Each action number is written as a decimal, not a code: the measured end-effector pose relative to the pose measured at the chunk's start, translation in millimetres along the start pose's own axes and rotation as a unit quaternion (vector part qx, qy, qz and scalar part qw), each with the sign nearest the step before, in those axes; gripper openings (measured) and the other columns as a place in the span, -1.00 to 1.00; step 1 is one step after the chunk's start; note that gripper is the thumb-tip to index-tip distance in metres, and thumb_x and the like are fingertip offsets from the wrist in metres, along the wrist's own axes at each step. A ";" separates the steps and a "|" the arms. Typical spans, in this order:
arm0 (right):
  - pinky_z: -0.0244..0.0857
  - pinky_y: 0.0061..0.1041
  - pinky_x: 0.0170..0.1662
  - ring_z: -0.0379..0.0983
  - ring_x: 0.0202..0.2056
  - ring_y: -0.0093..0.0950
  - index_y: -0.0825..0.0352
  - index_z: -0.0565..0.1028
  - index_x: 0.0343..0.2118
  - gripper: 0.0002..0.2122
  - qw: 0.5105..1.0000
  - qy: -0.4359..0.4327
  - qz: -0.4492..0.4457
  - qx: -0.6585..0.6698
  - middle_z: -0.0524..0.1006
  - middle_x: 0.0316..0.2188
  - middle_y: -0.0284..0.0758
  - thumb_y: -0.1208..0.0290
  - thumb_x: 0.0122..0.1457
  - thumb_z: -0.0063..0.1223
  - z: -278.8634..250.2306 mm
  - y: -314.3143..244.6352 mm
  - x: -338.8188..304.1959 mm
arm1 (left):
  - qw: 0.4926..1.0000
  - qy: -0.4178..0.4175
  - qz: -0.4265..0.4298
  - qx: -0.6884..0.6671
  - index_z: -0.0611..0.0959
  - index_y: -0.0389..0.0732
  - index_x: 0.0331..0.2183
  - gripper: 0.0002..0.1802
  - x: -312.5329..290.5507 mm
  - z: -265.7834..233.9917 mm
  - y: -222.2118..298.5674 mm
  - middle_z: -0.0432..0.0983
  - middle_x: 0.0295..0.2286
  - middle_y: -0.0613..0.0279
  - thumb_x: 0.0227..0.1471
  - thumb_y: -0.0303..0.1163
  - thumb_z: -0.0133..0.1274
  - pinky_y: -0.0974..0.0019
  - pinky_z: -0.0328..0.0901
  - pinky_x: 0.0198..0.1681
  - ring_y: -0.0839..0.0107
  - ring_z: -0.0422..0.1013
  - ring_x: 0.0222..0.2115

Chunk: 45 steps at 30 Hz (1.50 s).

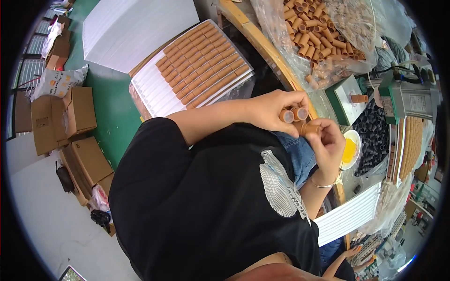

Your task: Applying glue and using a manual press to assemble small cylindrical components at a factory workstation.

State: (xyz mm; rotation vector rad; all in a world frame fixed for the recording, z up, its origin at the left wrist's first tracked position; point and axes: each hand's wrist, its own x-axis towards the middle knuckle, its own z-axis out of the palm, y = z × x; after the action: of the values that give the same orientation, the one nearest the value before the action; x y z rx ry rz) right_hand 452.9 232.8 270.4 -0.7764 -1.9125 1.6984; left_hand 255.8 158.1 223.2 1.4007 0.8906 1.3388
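My left hand is closed around two short orange-brown tubes, their pale, translucent-looking ends turned toward me. Close against it, my right hand pinches another orange-brown tube between thumb and fingers. The hands almost meet above my lap at the edge of the workbench. Fingers hide part of the held tubes, so I cannot tell whether the right hand's tube touches the left hand's pair. To the left, a white ridged tray holds rows of similar tubes.
Loose tubes fill a clear plastic bag beyond the wooden bench edge. A green-and-white machine, a bowl with yellow contents and black small parts are on the right. Cardboard boxes stand at left. Another person's hand shows lower right.
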 end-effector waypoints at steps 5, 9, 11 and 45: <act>0.13 -0.82 -0.46 0.28 -0.51 -0.78 0.48 0.46 -0.27 -0.80 0.994 0.099 0.015 -0.034 0.47 -0.48 -0.47 0.58 0.05 0.19 0.7 17.4 -7.8 | 0.987 0.071 -0.023 0.143 0.38 -0.25 -0.34 -0.62 2.0 27.3 6.7 0.45 -0.50 0.20 -0.16 -0.47 0.27 0.36 0.31 -0.40 0.37 0.43 -0.48; 0.15 -0.77 -0.46 0.30 -0.53 -0.75 0.45 0.48 -0.31 -0.85 0.991 0.050 0.012 -0.127 0.48 -0.51 -0.43 0.54 0.07 0.16 -14.7 19.9 -17.1 | 0.995 0.035 -0.050 0.084 0.39 -0.25 -0.33 -0.63 0.4 33.8 -3.5 0.47 -0.49 0.24 -0.13 -0.45 0.26 0.37 0.32 -0.42 0.45 0.42 -0.49; 0.15 -0.74 -0.47 0.30 -0.54 -0.72 0.44 0.48 -0.33 -0.85 0.989 0.029 -0.019 -0.141 0.48 -0.52 -0.41 0.52 0.05 0.17 -19.5 18.4 -24.3 | 0.998 0.010 -0.060 0.017 0.39 -0.24 -0.32 -0.63 -0.9 34.5 -7.8 0.48 -0.47 0.24 -0.11 -0.44 0.26 0.39 0.33 -0.43 0.48 0.43 -0.48; 0.09 -0.70 -0.56 0.17 -0.64 -0.70 0.35 0.53 -0.39 -0.82 0.972 0.144 -0.134 -0.132 0.35 -0.60 -0.45 0.45 -0.04 0.29 -28.0 5.8 -31.4 | 0.995 -0.072 -0.069 0.019 0.39 -0.21 -0.28 -0.53 45.0 38.7 8.6 0.47 -0.33 0.26 -0.23 -0.60 0.29 0.44 0.35 -0.20 0.55 0.42 -0.28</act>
State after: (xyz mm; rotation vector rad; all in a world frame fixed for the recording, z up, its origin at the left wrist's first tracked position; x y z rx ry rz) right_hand 495.4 232.2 269.0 -0.7700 -1.9549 1.1202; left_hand 298.8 192.6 246.8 1.4191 0.9044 1.1074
